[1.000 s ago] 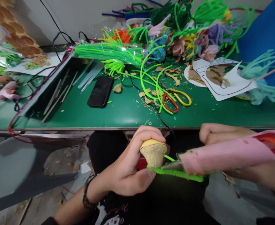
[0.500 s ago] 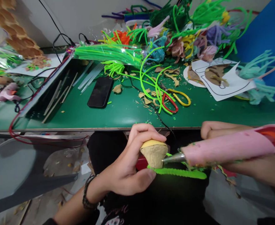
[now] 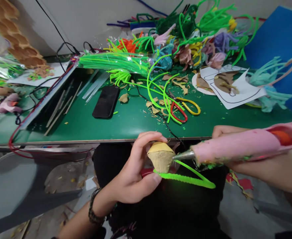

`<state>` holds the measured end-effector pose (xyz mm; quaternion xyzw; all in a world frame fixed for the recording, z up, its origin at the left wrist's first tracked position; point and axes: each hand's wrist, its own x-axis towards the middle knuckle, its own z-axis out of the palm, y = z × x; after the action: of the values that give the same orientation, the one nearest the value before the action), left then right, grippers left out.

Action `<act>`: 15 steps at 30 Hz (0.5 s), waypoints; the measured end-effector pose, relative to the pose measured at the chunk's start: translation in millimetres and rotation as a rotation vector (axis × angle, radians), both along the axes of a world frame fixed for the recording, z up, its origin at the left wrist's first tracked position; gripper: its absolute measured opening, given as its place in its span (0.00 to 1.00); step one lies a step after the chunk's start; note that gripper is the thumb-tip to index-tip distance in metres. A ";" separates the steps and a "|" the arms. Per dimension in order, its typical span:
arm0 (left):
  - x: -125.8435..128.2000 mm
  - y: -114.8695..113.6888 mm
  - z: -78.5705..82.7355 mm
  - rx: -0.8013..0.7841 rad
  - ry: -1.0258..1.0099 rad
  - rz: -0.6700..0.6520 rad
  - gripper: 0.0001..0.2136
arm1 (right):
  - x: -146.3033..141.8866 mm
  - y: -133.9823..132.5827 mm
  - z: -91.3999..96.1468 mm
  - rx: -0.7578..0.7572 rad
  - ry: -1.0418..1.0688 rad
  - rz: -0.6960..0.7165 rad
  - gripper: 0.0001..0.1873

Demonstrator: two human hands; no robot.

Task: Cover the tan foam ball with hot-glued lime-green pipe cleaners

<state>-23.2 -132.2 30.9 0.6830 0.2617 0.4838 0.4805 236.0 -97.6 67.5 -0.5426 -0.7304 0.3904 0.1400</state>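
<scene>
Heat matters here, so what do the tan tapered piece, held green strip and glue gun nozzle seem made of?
Tan tapered piece: perhaps molded paper pulp; matte, rough, wrinkled sides. Green strip: likely fuzzy chenille; soft-looking, finely ridged edge. Glue gun nozzle: probably metal; grey with a bright sheen.

A pink glue gun (image 3: 238,145) points at a yellow-topped tan cone (image 3: 161,161) above a bent green pipe cleaner (image 3: 185,179)

Craft workshop, handwork type. Evidence: green surface (image 3: 133,127) strewn with tan scraps (image 3: 155,110); scissors (image 3: 181,108), red and yellow handles; pink glue gun (image 3: 238,146); translucent sticks (image 3: 96,89); bagged green fuzzy stems (image 3: 113,63); multicoloured fuzzy bundles (image 3: 184,57), heaped; outlined paper (image 3: 232,101), cut; floor (image 3: 48,212), littered.
</scene>
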 end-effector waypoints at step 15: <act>2.3 -1.0 1.7 -0.048 -0.071 -0.008 0.17 | 1.1 -6.8 -1.4 0.155 -0.095 -0.012 0.07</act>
<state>-20.8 -133.2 32.6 0.6547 0.2532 0.4994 0.5078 237.1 -104.3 66.1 -0.5526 -0.7609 0.3056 0.1490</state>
